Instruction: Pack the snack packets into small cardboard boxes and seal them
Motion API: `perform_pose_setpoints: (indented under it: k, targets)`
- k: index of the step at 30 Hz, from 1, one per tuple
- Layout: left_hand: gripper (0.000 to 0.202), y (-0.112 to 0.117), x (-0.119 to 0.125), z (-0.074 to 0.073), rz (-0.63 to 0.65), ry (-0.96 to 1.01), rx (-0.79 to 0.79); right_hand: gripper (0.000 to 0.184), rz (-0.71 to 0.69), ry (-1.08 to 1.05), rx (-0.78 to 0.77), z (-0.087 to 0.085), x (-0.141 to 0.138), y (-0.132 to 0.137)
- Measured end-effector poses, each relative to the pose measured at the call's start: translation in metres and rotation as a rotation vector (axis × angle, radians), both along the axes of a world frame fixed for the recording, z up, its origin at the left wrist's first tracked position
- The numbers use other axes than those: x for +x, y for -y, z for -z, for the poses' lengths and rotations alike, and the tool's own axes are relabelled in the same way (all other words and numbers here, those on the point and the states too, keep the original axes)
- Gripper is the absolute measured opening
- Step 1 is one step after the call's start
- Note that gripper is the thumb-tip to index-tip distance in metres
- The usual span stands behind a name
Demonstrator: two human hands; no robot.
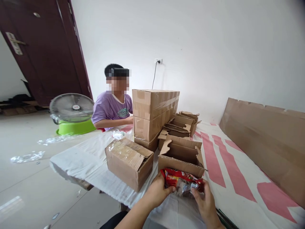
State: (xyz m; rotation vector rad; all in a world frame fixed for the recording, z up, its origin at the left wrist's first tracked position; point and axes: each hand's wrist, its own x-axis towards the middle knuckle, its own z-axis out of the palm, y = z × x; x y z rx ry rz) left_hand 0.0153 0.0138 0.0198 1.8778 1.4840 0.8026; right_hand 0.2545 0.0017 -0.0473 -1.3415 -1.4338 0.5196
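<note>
Between my two hands is a red printed plastic packet point(182, 182) with a clear, shiny part facing me. My left hand point(158, 190) is closed on its left end, thumb along the lower edge. Gripping the right end is my right hand point(204, 198), with the thumb pressed on the front. The packet is just in front of an open cardboard box point(182, 165), whose flaps stand up; its inside is dark. To the left sits another cardboard box point(130, 162) with tape across its top and a slightly raised flap.
Taped boxes point(154, 108) are stacked mid-table, with several open boxes point(182, 122) in a row beside them. A person in a purple shirt point(111, 108) sits beyond. A large cardboard sheet point(264, 136) leans at the right. On the floor, a fan point(72, 108) rests over a green basin point(76, 127).
</note>
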Motion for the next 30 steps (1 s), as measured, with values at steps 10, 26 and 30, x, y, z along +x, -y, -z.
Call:
perform_pose_setpoints:
  k: [10,26,30]
  targets:
    - [0.049,0.001,-0.002,-0.003,-0.116,0.071,-0.034,0.062,0.136,0.057,-0.008,0.0,-0.001,-0.014]
    - [0.071,0.007,-0.036,-0.003,-0.108,0.234,-0.118,0.065,-0.109,1.242,0.581,-0.025,-0.058,-0.018]
    - [0.091,0.01,-0.043,-0.003,-0.028,0.248,-0.132,0.069,-0.05,1.251,0.568,-0.025,-0.06,-0.036]
